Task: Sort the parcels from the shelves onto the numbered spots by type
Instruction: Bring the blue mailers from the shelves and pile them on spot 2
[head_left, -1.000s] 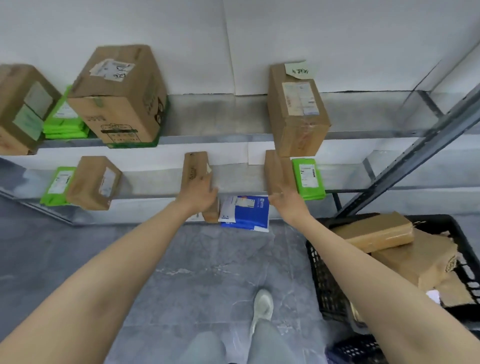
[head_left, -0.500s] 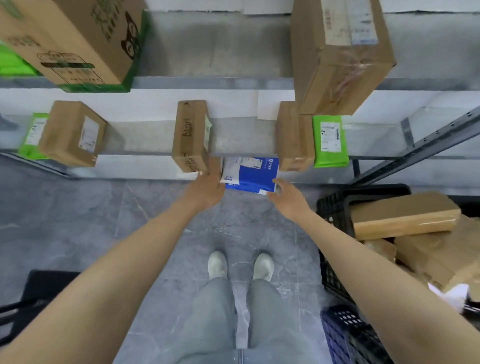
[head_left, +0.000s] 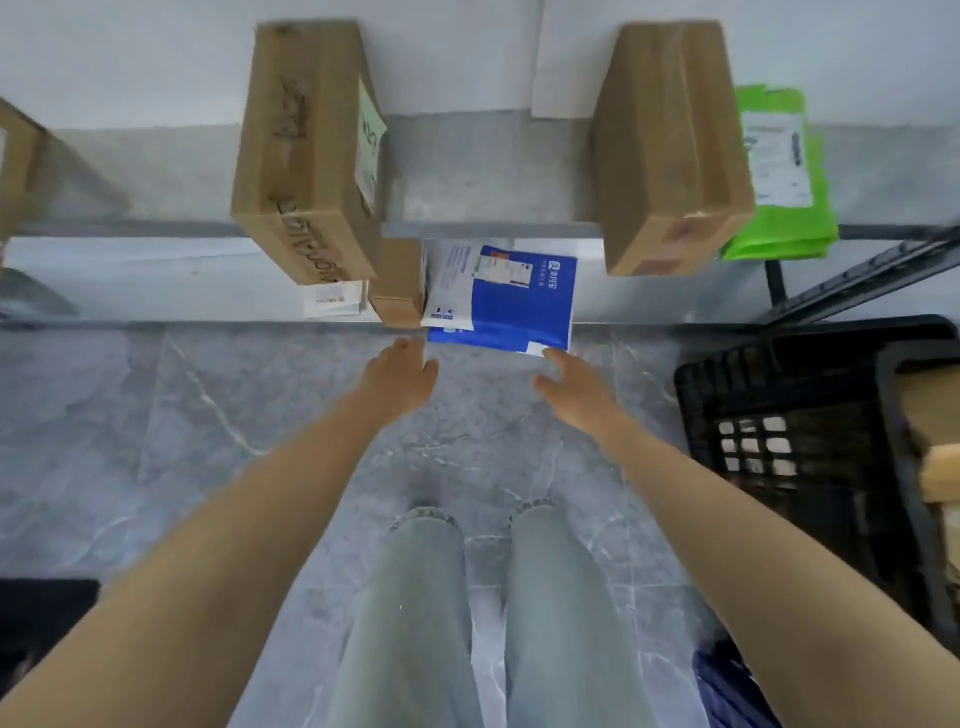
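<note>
Bottom shelf (head_left: 182, 291): carries the blue-and-white parcel (head_left: 519, 306) at its front edge.
Parcel: flat, long axis along the shelf front, white end pointing left.
Right grip (head_left: 574, 384): fingers spread, empty, fingertip at the parcel's near-right corner.
Left grip (head_left: 402, 371): fingers straight, empty, just short of the parcel.

I see the left hand (head_left: 400, 374) and right hand (head_left: 576, 389), fingers loose, near a blue parcel (head_left: 519, 306) overhanging the bottom shelf's (head_left: 156, 280) front edge, small brown box (head_left: 397, 283) beside it, green bag (head_left: 779, 176) above, black crate (head_left: 810, 415) right.
</note>
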